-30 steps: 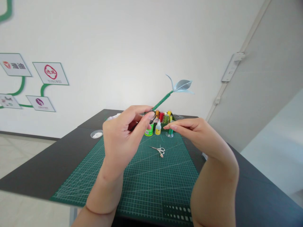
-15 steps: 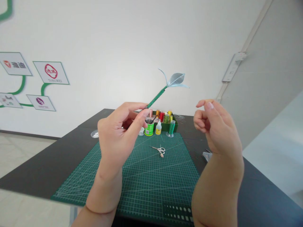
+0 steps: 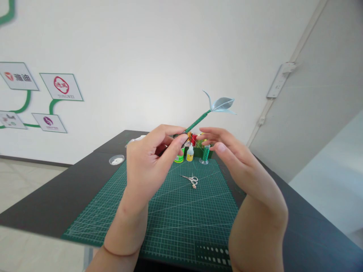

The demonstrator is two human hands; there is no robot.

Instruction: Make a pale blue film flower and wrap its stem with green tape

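Observation:
Between the thumb and fingers of my left hand (image 3: 150,158) is an artificial flower (image 3: 198,121), its stem wrapped in green, tilted up to the right. Thin pale blue-grey petals (image 3: 223,104) spread from the stem's upper end. Just right of the stem hovers my right hand (image 3: 229,149), fingers stretched out and apart, thumb below them. No object shows in it, and it looks apart from the stem. The lower end of the stem is hidden by my left hand.
Small scissors (image 3: 191,180) lie on a green cutting mat (image 3: 181,219). Behind are a glue bottle (image 3: 190,153), a bright green can (image 3: 179,158), a green thread spool (image 3: 205,154) and a green box (image 3: 198,152) of coloured spools. A clear dish (image 3: 117,160) sits at left on the black table (image 3: 70,189).
My right hand has come left toward the stem, and its curled fingers have stretched out. My left hand has shifted slightly right and down with the flower.

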